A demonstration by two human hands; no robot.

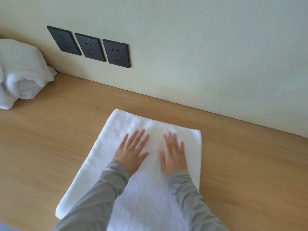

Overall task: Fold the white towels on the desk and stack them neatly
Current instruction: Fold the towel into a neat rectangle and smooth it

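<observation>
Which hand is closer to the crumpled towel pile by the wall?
Left. The left hand presses the spread towel on the side toward the pile; the right hand lies beside it, farther off.

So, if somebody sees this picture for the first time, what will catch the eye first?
First, the two hands: the left hand and right hand lie flat, fingers spread, side by side on a white towel spread on the wooden desk. Next, three dark wall sockets in a row above the desk, and a rumpled pile of white towels at the far left.
</observation>
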